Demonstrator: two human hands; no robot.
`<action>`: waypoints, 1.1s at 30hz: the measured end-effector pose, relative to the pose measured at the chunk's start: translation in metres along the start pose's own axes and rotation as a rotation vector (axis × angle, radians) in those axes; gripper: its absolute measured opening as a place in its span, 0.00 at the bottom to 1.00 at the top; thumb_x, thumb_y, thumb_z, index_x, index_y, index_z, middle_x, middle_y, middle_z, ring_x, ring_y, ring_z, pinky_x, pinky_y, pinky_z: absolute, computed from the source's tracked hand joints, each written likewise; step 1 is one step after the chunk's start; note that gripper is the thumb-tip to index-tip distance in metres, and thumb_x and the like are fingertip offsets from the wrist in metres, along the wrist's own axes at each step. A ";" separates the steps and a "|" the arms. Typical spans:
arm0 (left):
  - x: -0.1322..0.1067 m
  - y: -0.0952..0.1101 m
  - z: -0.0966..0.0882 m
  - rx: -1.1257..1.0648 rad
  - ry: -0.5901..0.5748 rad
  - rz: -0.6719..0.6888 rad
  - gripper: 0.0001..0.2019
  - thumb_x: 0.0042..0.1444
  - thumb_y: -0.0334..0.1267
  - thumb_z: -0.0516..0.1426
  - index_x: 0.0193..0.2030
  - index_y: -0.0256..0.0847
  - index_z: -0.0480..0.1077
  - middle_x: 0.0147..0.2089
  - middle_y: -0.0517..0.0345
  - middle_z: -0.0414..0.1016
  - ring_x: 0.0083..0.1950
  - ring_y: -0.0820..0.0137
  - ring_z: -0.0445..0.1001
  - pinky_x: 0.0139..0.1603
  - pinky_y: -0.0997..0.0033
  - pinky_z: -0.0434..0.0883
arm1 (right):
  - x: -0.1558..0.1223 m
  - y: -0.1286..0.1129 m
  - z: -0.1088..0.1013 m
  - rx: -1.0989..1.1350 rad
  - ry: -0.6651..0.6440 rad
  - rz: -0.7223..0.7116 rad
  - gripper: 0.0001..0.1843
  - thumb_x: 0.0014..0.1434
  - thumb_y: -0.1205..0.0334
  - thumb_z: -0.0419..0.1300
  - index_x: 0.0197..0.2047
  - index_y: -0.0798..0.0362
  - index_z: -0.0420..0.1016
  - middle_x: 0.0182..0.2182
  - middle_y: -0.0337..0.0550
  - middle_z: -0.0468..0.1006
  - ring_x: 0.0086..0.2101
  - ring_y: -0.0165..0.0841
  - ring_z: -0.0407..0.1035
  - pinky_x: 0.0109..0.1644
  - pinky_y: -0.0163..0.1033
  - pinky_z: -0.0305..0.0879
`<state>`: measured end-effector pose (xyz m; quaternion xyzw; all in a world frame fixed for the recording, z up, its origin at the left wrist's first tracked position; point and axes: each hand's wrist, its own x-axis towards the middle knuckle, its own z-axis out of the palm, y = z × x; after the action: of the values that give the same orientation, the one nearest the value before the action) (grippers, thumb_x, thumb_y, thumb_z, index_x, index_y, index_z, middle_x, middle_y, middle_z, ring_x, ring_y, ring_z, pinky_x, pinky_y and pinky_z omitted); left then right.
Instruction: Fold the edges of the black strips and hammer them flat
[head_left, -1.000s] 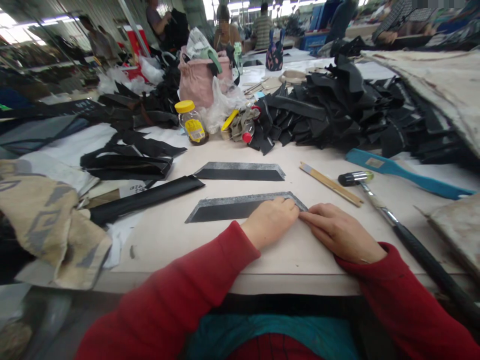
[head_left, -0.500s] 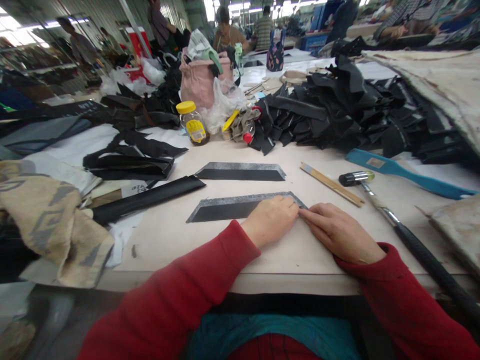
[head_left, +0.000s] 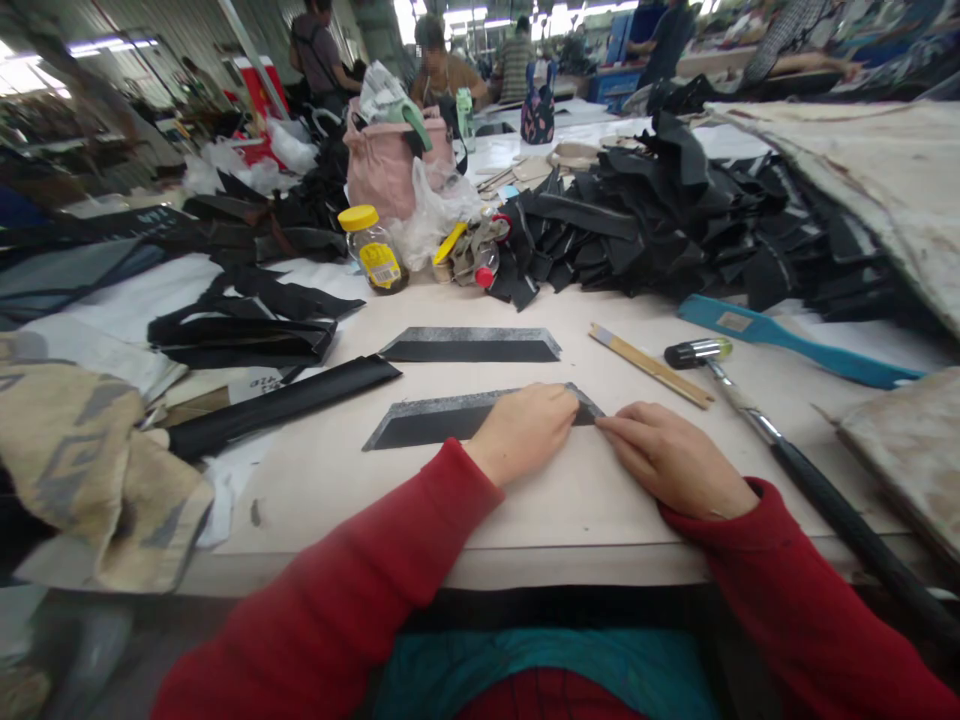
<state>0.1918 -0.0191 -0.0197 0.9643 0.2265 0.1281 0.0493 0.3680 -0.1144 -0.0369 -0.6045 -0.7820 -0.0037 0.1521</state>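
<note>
A flat black strip (head_left: 420, 425) with slanted ends and a grey, rough-looking border lies on the pale work surface in front of me. My left hand (head_left: 529, 425) is on its right half, fingers curled down and pressed against it; the fingertips are partly hidden. At the strip's right tip, my right hand (head_left: 664, 450) has thumb and fingers pressed together on the corner. A small gap separates the two hands. A second, similar strip (head_left: 472, 345) lies just beyond, touched by neither hand.
To the right lie a wooden stick (head_left: 652, 367), a black-handled hammer (head_left: 757, 420) and a blue tool (head_left: 799, 345). Black pieces (head_left: 637, 215) are heaped behind. A yellow-lidded jar (head_left: 373, 250) and pink bag (head_left: 382, 165) stand at the back. Patterned cloth (head_left: 90, 450) hangs over the left edge.
My left hand has drawn slightly left along the strip, uncovering a bit near its right end. The right hand stays at the tip. The whole view has shifted slightly.
</note>
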 end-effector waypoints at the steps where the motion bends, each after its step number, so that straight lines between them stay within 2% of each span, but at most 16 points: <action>1: -0.001 0.002 0.000 0.028 -0.012 0.020 0.07 0.60 0.32 0.47 0.36 0.38 0.65 0.38 0.56 0.69 0.41 0.68 0.67 0.40 0.70 0.67 | -0.001 0.000 0.000 0.002 0.015 0.019 0.15 0.60 0.66 0.48 0.42 0.57 0.75 0.35 0.50 0.73 0.36 0.37 0.67 0.41 0.41 0.64; 5: -0.001 0.008 0.001 0.072 -0.049 0.063 0.06 0.59 0.31 0.48 0.37 0.38 0.66 0.39 0.56 0.68 0.42 0.68 0.66 0.40 0.70 0.67 | -0.001 0.001 0.001 0.016 0.045 0.077 0.14 0.58 0.67 0.49 0.40 0.58 0.75 0.35 0.49 0.74 0.36 0.36 0.68 0.41 0.41 0.65; 10: 0.001 0.008 0.001 0.017 -0.067 0.078 0.08 0.60 0.32 0.47 0.41 0.40 0.67 0.40 0.57 0.68 0.42 0.68 0.66 0.42 0.69 0.67 | 0.001 0.000 0.000 0.049 0.050 0.112 0.14 0.58 0.68 0.49 0.39 0.56 0.75 0.35 0.48 0.74 0.36 0.36 0.69 0.42 0.41 0.65; 20: 0.003 0.007 0.001 -0.079 -0.095 0.058 0.08 0.58 0.29 0.48 0.38 0.39 0.68 0.39 0.57 0.68 0.41 0.69 0.66 0.44 0.68 0.66 | 0.000 0.004 0.000 0.104 0.044 0.189 0.13 0.58 0.67 0.49 0.39 0.55 0.75 0.35 0.47 0.74 0.36 0.35 0.69 0.41 0.40 0.64; 27: 0.003 0.003 0.005 -0.157 -0.085 0.084 0.15 0.59 0.28 0.47 0.49 0.45 0.67 0.45 0.59 0.68 0.44 0.70 0.66 0.46 0.69 0.65 | 0.002 0.004 -0.001 0.120 0.047 0.204 0.14 0.58 0.68 0.48 0.38 0.55 0.75 0.35 0.46 0.74 0.36 0.35 0.69 0.41 0.39 0.64; 30: 0.002 0.003 0.004 -0.136 -0.101 0.086 0.16 0.59 0.28 0.47 0.49 0.46 0.68 0.44 0.58 0.68 0.44 0.70 0.65 0.45 0.68 0.65 | 0.002 0.006 0.001 0.108 0.085 0.234 0.13 0.58 0.66 0.48 0.37 0.54 0.74 0.33 0.45 0.75 0.35 0.35 0.69 0.40 0.39 0.64; 33: 0.001 0.004 0.004 -0.126 -0.099 0.082 0.15 0.59 0.29 0.47 0.48 0.46 0.68 0.45 0.57 0.67 0.45 0.69 0.65 0.46 0.68 0.65 | 0.002 0.007 0.002 0.101 0.117 0.268 0.14 0.60 0.64 0.48 0.41 0.53 0.73 0.34 0.45 0.74 0.36 0.35 0.69 0.40 0.39 0.64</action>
<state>0.1958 -0.0220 -0.0231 0.9729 0.1754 0.0963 0.1155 0.3741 -0.1098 -0.0394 -0.6938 -0.6832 0.0209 0.2270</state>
